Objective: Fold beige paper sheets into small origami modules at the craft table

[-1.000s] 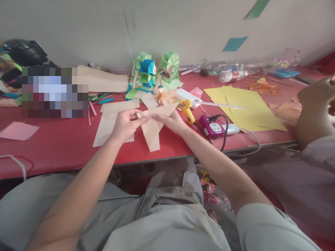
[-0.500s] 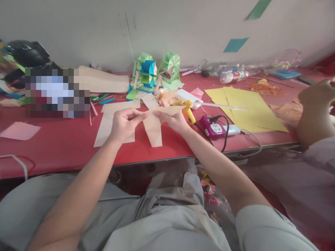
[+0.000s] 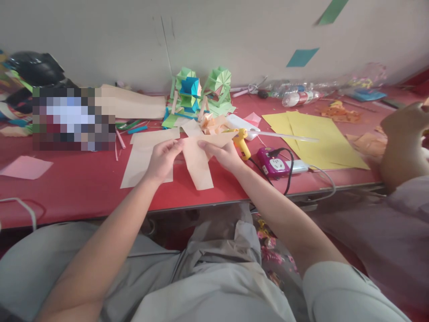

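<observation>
Both of my hands hold one folded piece of peach paper (image 3: 198,163) just above the red table (image 3: 73,188). My left hand (image 3: 162,160) pinches its upper left edge. My right hand (image 3: 223,154) grips its upper right flap, thumb on top. The lower strip of the paper hangs down toward the table's front edge. A larger peach sheet (image 3: 142,154) lies flat under my left hand.
A yellow glue gun (image 3: 240,139) and a purple power socket (image 3: 273,164) with a black cord lie right of my hands. Yellow sheets (image 3: 318,141) spread further right. Green and blue paper models (image 3: 199,91) stand by the wall. Another person's arm (image 3: 404,143) rests at the right edge.
The peach paper has turned slightly in my hands, its lower strip swinging a little to the right. My left hand rolled palm down. Little else has shifted.
</observation>
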### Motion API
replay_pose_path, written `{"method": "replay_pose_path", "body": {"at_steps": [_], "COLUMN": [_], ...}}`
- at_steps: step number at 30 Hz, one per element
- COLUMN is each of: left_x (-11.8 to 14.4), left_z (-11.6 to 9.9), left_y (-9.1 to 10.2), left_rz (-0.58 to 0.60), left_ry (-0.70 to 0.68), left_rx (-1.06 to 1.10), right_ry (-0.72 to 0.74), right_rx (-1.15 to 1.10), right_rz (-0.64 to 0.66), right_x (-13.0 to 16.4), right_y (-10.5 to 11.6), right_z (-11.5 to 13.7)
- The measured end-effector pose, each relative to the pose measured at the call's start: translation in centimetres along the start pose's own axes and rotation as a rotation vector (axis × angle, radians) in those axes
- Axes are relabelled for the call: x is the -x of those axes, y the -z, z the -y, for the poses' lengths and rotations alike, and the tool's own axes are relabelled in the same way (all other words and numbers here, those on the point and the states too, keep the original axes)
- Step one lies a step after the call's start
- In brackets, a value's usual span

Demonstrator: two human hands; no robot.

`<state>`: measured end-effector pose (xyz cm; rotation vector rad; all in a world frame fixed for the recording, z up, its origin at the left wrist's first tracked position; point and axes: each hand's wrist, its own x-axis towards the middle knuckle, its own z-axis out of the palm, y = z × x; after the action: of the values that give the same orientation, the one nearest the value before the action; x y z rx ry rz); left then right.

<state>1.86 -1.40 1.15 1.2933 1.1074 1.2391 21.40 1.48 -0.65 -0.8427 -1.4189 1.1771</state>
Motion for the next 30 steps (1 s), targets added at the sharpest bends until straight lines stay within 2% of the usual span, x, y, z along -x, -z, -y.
{"method": "replay_pose_path", "body": {"at_steps": [6,11,15,19,21,26,30], "left_x": [0.2,0.1,0.2,0.7,0.9,0.8,0.4], "left_z": [0.6,1.4,1.6,1.2,1.2,1.4,1.2], "left_y": [-0.7,-1.0,-1.2,-1.5,-1.7,-1.7,-1.1], "left_rz": [-0.07,0.014,-0.028,0.1,0.125,0.022,0.073], "left_ry": [0.005,0.068,0.085,0.172,0.141,0.124,0.049], "left_rx": [-0.049,-0.049,-0.072,-0.037,-0.047,-0.131,-0.141], "right_ry": [-0.016,0.014,0.032,0.074,0.088,0.085,0.112], "right_rx": [0.012,-0.005,-0.007,-0.035,-0.034,-0.057,-0.127], "right_rz": [-0.069,-0.149,-0.171,-0.236,-0.258,-0.31,-0.319], "right_x": [-0.1,-0.2,-0.2,-0.2,-0.3,-0.6,-0.8], "right_y": [-0.3,-0.4,-0.5,-0.5,-0.3,0.0,0.1], "right_z": [-0.3,-0.7,-0.7,-0.5,-0.5,-0.6,-0.6]}}
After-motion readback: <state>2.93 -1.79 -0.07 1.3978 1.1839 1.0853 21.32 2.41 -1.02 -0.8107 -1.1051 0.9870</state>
